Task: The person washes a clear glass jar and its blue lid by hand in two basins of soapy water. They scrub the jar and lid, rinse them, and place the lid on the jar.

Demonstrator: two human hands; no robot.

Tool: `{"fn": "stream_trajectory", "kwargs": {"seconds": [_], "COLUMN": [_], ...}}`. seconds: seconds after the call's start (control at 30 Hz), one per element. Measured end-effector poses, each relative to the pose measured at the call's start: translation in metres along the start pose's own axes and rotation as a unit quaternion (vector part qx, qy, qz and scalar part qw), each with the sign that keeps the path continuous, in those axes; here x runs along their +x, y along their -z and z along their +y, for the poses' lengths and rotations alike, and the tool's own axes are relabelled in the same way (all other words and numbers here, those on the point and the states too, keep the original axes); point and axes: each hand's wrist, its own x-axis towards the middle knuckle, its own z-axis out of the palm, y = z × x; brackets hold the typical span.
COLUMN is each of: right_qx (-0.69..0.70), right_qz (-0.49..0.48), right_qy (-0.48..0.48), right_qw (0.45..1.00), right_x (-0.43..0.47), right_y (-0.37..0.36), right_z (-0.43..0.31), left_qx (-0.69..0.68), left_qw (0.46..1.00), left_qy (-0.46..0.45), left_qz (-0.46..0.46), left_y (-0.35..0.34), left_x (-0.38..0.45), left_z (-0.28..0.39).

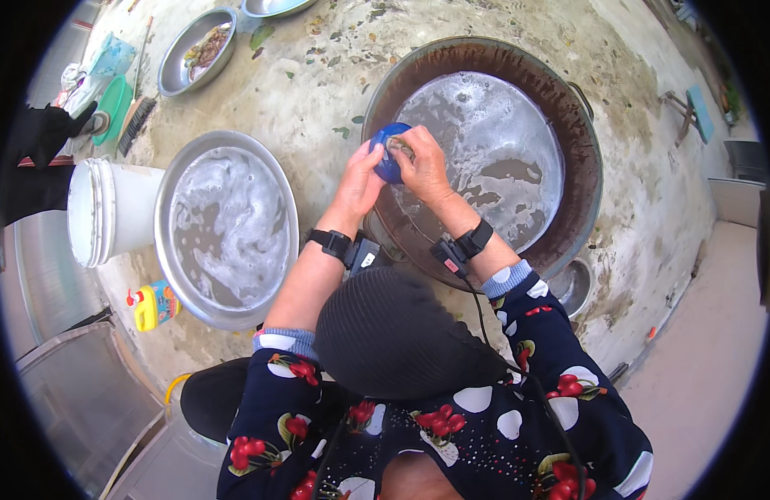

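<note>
My left hand [361,181] holds a small blue bowl [391,177] by its side, tilted over the left rim of a large round metal pot [581,187]. My right hand [425,164] is at the bowl's opening, its fingers pinching a greenish-brown scrubbing pad or similar [400,147]; its exact kind cannot be told. Foamy grey water [485,131] partly fills the pot. To the left, a wide metal basin [292,212] also contains sudsy water.
A white plastic bucket [132,203] and a yellow pump bottle [148,306] stand beside the basin. Farther off are a metal bowl with scraps [166,78], a green basin [117,103] and a broom [136,122]. A small metal bowl [571,289] lies by the pot; another person's dark sleeve [44,134] shows far left.
</note>
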Motion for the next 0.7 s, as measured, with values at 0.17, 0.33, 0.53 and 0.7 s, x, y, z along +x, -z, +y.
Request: {"fn": "stream_trajectory", "kwargs": {"seconds": [0.17, 0.33, 0.53, 0.7], "right_qx": [0.02, -0.031, -0.046, -0.055], "right_qz": [-0.029, -0.097, -0.034, -0.074], "right_qy": [0.061, 0.057, 0.108, 0.097], "right_qw": [0.997, 0.993, 0.992, 0.991], "right_x": [0.01, -0.022, 0.009, -0.012], "right_y": [0.004, 0.033, 0.011, 0.018], "right_z": [-0.007, -0.027, -0.033, -0.041], "left_qx": [-0.001, 0.009, -0.015, -0.004], "left_qw": [1.0, 1.0, 1.0, 0.999], "left_qy": [0.01, 0.012, -0.001, 0.028], "left_qz": [-0.008, -0.002, 0.01, 0.034], "left_y": [0.006, 0.003, 0.005, 0.006], "left_x": [-0.001, 0.003, 0.001, -0.001], "left_z": [0.004, 0.004, 0.003, 0.003]}}
